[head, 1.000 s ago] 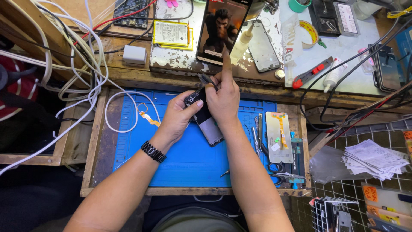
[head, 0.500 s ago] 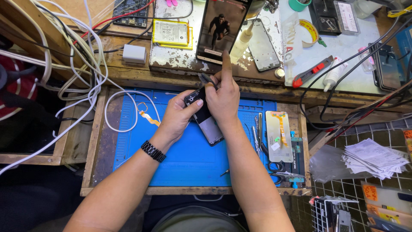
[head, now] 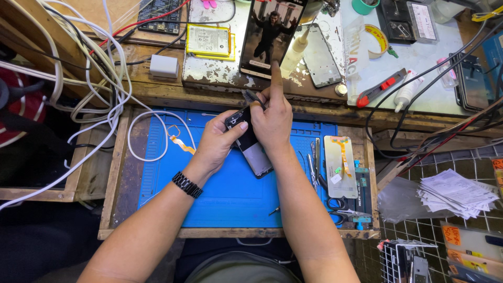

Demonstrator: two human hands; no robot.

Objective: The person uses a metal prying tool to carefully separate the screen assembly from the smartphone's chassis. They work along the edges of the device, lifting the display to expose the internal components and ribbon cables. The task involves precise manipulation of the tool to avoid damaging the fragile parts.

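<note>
Phone in hand: a dark, opened phone [head: 250, 144] is held tilted over the upper part of the blue work mat [head: 220, 188], its grey lower end pointing down toward the person.
Left hand: the left hand [head: 217, 144] cradles the phone from the left side, fingers wrapped under it and the thumb pressed on its dark upper edge.
Right hand: the right hand [head: 272, 118] lies over the phone's top, index finger stretched straight up, the other fingers pinching a thin dark tool [head: 253, 97] at the phone's upper corner.
Change from before: hands and phone sit in the same spot as half a second and a second ago; only the picture on the propped phone behind them has changed.
Behind: a propped phone [head: 270, 36] with a lit screen stands just past the right fingertip, a bare screen panel [head: 322, 55] beside it, a flat battery [head: 208, 41] to its left.
Right of the mat: a loose display panel with orange flex cable [head: 340, 166] lies by tweezers [head: 313, 165] and scissors [head: 340, 207].
Left: white cables [head: 99, 99] loop over the mat's edge; an orange flex strip [head: 181, 142] lies just beside the left hand.
In the way: the right hand hides the phone's upper half.
</note>
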